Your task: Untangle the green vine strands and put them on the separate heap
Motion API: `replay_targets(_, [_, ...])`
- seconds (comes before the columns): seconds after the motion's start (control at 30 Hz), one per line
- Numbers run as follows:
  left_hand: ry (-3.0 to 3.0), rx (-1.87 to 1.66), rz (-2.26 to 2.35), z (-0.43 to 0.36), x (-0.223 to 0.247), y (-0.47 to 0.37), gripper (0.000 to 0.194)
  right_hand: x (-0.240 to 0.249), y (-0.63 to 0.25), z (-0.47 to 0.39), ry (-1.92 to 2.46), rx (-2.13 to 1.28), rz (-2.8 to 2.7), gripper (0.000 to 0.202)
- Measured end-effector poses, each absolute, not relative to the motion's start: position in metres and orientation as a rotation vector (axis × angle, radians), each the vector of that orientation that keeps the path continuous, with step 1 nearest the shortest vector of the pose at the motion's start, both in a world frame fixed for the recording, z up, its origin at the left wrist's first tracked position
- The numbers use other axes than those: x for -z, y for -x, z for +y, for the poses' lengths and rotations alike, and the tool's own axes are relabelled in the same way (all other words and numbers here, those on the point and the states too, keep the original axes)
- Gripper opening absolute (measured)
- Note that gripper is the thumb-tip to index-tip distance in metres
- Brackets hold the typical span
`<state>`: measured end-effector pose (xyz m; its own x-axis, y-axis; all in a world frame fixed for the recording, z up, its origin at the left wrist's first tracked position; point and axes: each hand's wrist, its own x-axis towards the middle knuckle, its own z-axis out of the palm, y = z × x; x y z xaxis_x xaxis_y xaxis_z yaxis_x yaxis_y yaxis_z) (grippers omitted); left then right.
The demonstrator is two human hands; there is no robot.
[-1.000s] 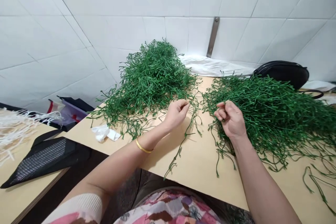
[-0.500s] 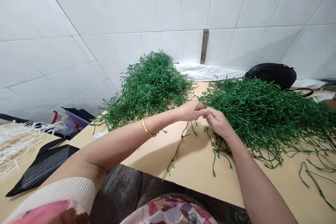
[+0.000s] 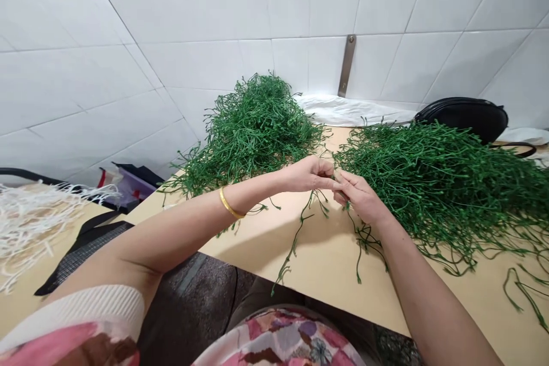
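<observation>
My left hand [image 3: 309, 174] and my right hand [image 3: 359, 194] meet above the table, fingertips pinched together. A thin green cord [image 3: 347, 206] shows just under my right fingers; most of it is hidden in the two closed hands. Below them, loose green cords with small knotted ends lie on the tabletop, one long strand [image 3: 294, 246] reaching toward the front edge. Behind my left hand rises a tall heap of green cords [image 3: 261, 126]. A wider heap of the same cords [image 3: 429, 177] spreads beside my right hand and forearm.
White cords [image 3: 30, 226] lie at the far left next to a black mesh piece [image 3: 86, 251]. Against the tiled wall [image 3: 206, 6], a black bag [image 3: 465, 117] stands behind the right heap. White cloth [image 3: 364, 110] runs along the tan table's [image 3: 334, 266] back edge.
The view has shifted slightly, so the heaps and wall sit farther right. My hands stay together; their fingers have turned a little, with the right fingers now showing more underneath.
</observation>
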<state>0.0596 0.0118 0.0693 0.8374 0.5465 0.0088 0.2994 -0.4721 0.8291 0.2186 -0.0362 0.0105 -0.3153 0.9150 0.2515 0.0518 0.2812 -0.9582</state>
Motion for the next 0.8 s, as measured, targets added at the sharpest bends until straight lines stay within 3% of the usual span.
replay_targets(0.27, [-2.122, -0.338, 0.514, 0.018, -0.061, -0.069, 0.017, -0.003, -0.230, -0.034, 0.811, -1.419, -1.419, 0.032])
replay_targets(0.57, [-1.690, -0.226, 0.326, 0.011, -0.082, -0.069, 0.021, -0.027, -0.215, -0.058, 0.475, -1.434, -1.238, 0.037])
replay_targets(0.8, [-1.422, -0.258, 0.345, 0.013, -0.067, -0.074, 0.027, -0.030, -0.205, -0.063, 0.340, -1.489, -1.179, 0.039])
